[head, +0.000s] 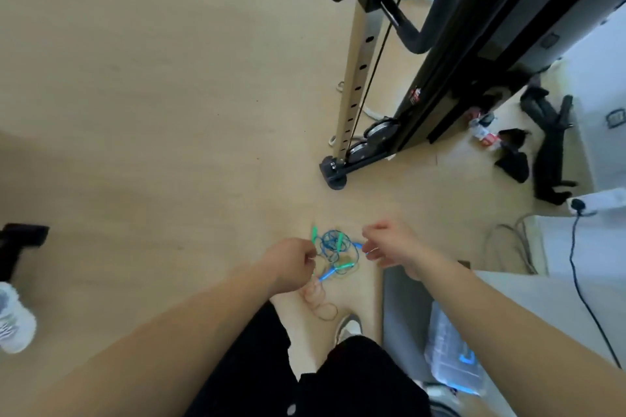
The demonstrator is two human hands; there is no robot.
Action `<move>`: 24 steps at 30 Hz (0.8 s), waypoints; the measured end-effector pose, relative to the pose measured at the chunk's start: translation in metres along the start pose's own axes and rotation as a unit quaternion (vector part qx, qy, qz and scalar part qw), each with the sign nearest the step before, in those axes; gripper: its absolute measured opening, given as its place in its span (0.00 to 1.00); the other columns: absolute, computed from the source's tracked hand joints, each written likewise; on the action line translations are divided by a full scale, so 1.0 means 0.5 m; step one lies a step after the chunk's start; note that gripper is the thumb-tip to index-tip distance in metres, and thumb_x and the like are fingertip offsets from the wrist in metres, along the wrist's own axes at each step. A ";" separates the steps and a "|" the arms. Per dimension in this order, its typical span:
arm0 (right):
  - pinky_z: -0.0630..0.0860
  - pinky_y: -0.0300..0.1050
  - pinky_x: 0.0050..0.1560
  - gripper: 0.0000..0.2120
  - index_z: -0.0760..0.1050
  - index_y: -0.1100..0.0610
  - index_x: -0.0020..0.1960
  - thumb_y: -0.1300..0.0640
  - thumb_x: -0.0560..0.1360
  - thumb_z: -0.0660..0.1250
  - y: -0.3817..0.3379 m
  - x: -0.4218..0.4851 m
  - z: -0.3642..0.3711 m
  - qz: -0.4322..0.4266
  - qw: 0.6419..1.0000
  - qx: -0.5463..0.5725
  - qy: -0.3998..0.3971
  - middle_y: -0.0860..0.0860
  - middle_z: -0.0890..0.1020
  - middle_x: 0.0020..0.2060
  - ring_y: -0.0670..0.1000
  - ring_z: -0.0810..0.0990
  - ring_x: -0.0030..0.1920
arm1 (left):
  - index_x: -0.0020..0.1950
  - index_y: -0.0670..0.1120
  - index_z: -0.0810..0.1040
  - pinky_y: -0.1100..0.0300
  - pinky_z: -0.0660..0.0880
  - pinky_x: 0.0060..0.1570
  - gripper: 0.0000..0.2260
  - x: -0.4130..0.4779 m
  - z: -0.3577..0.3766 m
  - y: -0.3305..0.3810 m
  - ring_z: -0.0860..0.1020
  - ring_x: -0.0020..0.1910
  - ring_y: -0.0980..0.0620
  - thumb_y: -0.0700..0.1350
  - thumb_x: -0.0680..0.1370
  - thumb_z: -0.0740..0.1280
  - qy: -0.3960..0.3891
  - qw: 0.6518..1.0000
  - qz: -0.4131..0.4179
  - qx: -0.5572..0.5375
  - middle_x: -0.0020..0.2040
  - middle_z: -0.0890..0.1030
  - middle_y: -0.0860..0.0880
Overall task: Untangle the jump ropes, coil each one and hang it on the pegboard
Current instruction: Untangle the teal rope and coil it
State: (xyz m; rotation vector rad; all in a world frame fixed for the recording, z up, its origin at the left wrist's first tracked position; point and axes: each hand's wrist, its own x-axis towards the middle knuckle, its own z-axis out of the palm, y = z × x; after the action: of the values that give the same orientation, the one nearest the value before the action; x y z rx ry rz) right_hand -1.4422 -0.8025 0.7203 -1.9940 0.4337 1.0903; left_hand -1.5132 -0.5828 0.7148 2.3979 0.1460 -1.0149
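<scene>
1. Black trousers (271, 366) and two bare forearms fill the near edge, and a grey shoe (349, 327) stands just below the work.
2. Left hand (291, 261) sits at the tangle's left edge with its fingers curled. Blur hides whether they pinch a cord.
3. Right hand (389, 244) is at the tangle's right edge, its fingers pinching the end of a blue handle (357, 244).
4. Tangle of jump ropes (335, 252) lies on the pale wood-look floor (169, 112), directly between the two hands, about equally near to each. No rope is coiled yet.
5. Cords look like thin, slick blue plastic, knotted in tight overlapping loops. Two short green handles (315, 234) poke out on the far side. A second blue handle (325, 276) points toward the feet.
6. Tan cord loops (327, 310) trail nearer the body, below the left hand.
7. Pulling the hands apart sideways would probably tighten the knot. Feeding a handle back through the loops looks safer.
</scene>
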 end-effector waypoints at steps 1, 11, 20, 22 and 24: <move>0.76 0.45 0.41 0.10 0.79 0.55 0.49 0.50 0.83 0.65 0.009 0.013 0.008 0.010 1.000 0.014 -0.004 0.55 0.85 0.43 0.52 0.82 0.40 | 0.64 0.48 0.80 0.54 0.76 0.62 0.14 0.018 0.008 -0.010 0.79 0.62 0.44 0.46 0.81 0.62 -0.019 1.000 0.007 0.012 0.62 0.82 0.46; 0.76 0.45 0.42 0.11 0.80 0.55 0.50 0.50 0.83 0.63 0.152 0.243 0.139 0.089 0.992 0.075 0.041 0.57 0.86 0.47 0.52 0.82 0.42 | 0.53 0.49 0.79 0.59 0.74 0.49 0.11 0.275 0.116 -0.199 0.81 0.54 0.46 0.50 0.76 0.61 -0.118 0.984 0.048 0.127 0.53 0.82 0.48; 0.73 0.46 0.41 0.12 0.78 0.60 0.43 0.53 0.78 0.62 0.460 0.707 0.287 0.087 0.987 0.081 0.112 0.58 0.86 0.43 0.53 0.79 0.39 | 0.60 0.47 0.79 0.55 0.74 0.55 0.11 0.716 0.454 -0.302 0.80 0.60 0.42 0.45 0.81 0.61 -0.125 0.965 0.120 0.199 0.59 0.82 0.45; 0.73 0.45 0.40 0.11 0.78 0.59 0.42 0.54 0.78 0.62 0.529 0.804 0.327 0.096 0.984 0.091 0.121 0.60 0.86 0.43 0.52 0.79 0.38 | 0.65 0.47 0.78 0.53 0.74 0.57 0.14 0.803 0.526 -0.329 0.79 0.62 0.42 0.44 0.82 0.59 -0.139 0.955 0.131 0.227 0.62 0.81 0.44; 0.74 0.44 0.37 0.12 0.79 0.61 0.43 0.56 0.78 0.61 0.590 0.890 0.363 0.115 0.980 0.100 0.125 0.61 0.85 0.41 0.53 0.80 0.36 | 0.66 0.47 0.77 0.51 0.75 0.59 0.15 0.883 0.590 -0.363 0.79 0.63 0.42 0.41 0.81 0.59 -0.152 0.945 0.141 0.251 0.64 0.80 0.44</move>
State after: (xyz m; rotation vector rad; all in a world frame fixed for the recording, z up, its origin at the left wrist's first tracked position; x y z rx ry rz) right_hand -1.4699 -0.8087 0.1574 -1.9402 0.8901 0.8932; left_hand -1.4400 -0.6226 0.1600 2.5462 -0.6217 -1.3883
